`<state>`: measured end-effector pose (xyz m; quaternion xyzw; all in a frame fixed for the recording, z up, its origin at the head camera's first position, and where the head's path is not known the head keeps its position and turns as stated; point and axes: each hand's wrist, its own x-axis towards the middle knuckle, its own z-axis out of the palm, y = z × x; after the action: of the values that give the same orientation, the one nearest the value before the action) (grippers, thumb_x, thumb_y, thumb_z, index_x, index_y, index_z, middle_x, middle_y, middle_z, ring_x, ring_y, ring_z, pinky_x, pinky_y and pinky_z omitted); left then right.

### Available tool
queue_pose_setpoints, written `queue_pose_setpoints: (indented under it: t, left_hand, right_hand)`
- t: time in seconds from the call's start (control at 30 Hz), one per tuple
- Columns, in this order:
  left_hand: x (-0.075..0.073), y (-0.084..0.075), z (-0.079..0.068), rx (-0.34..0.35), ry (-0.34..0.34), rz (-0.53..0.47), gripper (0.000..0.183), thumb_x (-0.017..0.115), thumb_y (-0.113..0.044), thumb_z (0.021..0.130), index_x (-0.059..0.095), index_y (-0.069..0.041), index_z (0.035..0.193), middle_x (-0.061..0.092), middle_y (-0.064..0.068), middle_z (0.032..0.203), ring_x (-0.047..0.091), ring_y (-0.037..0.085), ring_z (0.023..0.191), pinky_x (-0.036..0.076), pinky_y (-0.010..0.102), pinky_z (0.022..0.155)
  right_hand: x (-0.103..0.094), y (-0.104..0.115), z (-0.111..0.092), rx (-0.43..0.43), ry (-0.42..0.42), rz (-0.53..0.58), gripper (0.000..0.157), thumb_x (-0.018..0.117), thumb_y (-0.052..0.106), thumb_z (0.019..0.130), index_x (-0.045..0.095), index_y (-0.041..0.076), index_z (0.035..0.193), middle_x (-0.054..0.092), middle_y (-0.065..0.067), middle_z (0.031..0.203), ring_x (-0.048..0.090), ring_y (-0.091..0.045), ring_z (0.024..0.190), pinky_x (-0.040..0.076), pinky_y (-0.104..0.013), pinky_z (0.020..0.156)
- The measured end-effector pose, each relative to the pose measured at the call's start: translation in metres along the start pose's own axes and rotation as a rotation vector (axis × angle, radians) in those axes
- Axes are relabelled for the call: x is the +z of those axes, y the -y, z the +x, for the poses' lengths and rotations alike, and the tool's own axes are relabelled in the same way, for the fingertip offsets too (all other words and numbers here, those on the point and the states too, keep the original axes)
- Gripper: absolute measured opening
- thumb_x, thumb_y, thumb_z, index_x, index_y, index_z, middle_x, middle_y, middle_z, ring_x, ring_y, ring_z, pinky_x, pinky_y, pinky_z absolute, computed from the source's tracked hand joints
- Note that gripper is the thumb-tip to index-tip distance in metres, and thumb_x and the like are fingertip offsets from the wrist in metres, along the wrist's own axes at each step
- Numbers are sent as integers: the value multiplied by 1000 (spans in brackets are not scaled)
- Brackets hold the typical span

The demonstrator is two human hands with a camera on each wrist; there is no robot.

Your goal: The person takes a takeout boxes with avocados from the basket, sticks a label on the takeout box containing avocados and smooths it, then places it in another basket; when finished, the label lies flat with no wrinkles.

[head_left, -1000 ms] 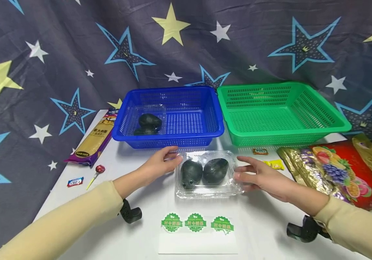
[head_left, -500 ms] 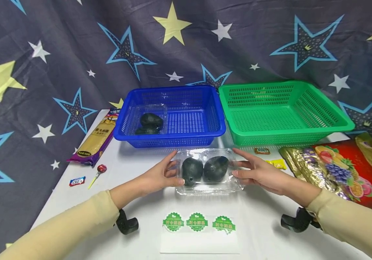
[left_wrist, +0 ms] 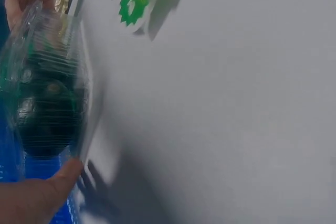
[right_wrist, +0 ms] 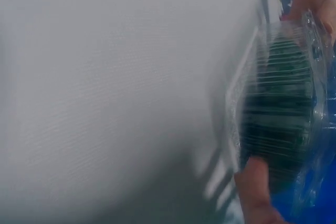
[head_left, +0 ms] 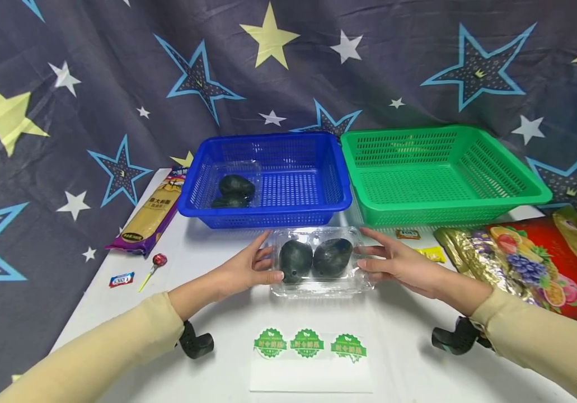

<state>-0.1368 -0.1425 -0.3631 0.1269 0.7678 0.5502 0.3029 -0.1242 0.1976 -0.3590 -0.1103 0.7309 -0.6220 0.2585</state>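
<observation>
A clear plastic clamshell box (head_left: 322,286) with two dark green avocados (head_left: 332,258) inside is between both hands, just in front of the baskets. My left hand (head_left: 239,273) grips its left end, thumb at the near corner and fingers along the side. At the right end, my right hand (head_left: 403,267) holds it the same way. Both wrist views show a thumb against the ribbed side of the box, with shadow on the table below. Another clear box (head_left: 257,178) with dark avocados lies in the left part of the blue basket (head_left: 263,212).
A green basket (head_left: 449,210) stands beside the blue one. Left lie a noodle packet (head_left: 152,215), a lollipop (head_left: 159,259) and a small candy (head_left: 121,279). Right are a yellow candy (head_left: 432,254) and a large red-gold bag (head_left: 535,263). Green stickers (head_left: 307,342) lie in front.
The box in my hands has shifted slightly away from me, toward the baskets. My left thumb has come down to the near corner, and both hands have closed in on the box's ends.
</observation>
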Motion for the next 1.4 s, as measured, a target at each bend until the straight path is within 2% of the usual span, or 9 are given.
queue_pose_setpoints:
  t: [0.1,0.23,0.33,0.43,0.6,0.87,1.07,1.27,1.4]
  left_hand:
    - [1,4,-18,-15,-23,186,104,73,-33,84,-2,-14,154,20,16,156,24,30,141,26,46,112]
    - [11,13,-51,-8,-33,614,111,73,-53,77,10,-2,152,18,20,156,16,34,143,16,48,114]
    - [24,23,-70,2,-37,822,120,68,-68,71,13,4,150,12,24,155,9,37,144,14,53,114]
    - [37,30,-77,-4,-62,938,128,58,-81,67,12,5,150,7,25,156,3,38,144,13,57,112]
    - [48,38,-76,-15,-103,1020,128,51,-85,68,10,4,151,3,24,157,-1,37,144,14,60,111]
    - [52,40,-76,-22,-113,1081,128,50,-85,68,10,5,150,2,26,156,-1,40,143,13,60,111]
    - [51,38,-77,-31,-111,1098,129,51,-86,67,12,5,150,2,26,156,-1,40,143,14,61,110]
    - [52,40,-76,-8,-137,1114,129,52,-86,66,16,5,149,6,26,156,3,41,143,17,61,109]
    - [53,41,-76,-7,-144,1103,129,54,-84,66,16,5,150,6,25,156,3,40,144,16,61,109]
  right_hand:
    - [3,12,-9,-61,-103,-199,80,59,23,95,6,4,153,32,-30,146,47,-40,124,45,-46,97]
    - [18,39,-19,-280,-217,-540,65,64,21,93,31,5,146,50,-20,135,54,-37,117,47,-48,93]
    - [47,55,-18,-451,-138,-684,54,68,17,89,47,5,137,58,-12,126,61,-28,106,52,-42,87]
    - [86,62,-11,-470,58,-798,51,69,22,88,51,8,134,59,-4,126,60,-17,105,51,-34,89]
    - [139,52,10,-415,309,-1080,52,71,26,86,54,9,132,59,-1,123,56,-10,109,47,-28,94]
    - [171,29,32,-513,368,-1444,46,77,28,77,61,15,118,58,5,100,55,-8,91,49,-22,81]
    - [180,24,37,-584,372,-1574,48,77,36,78,59,16,118,54,7,95,51,-8,87,46,-21,80]
    - [183,25,36,-626,381,-1609,42,76,35,78,60,15,112,52,7,91,51,-8,86,45,-21,80]
    - [183,24,36,-672,384,-1585,45,74,35,80,58,13,116,56,3,105,56,-8,94,48,-21,85]
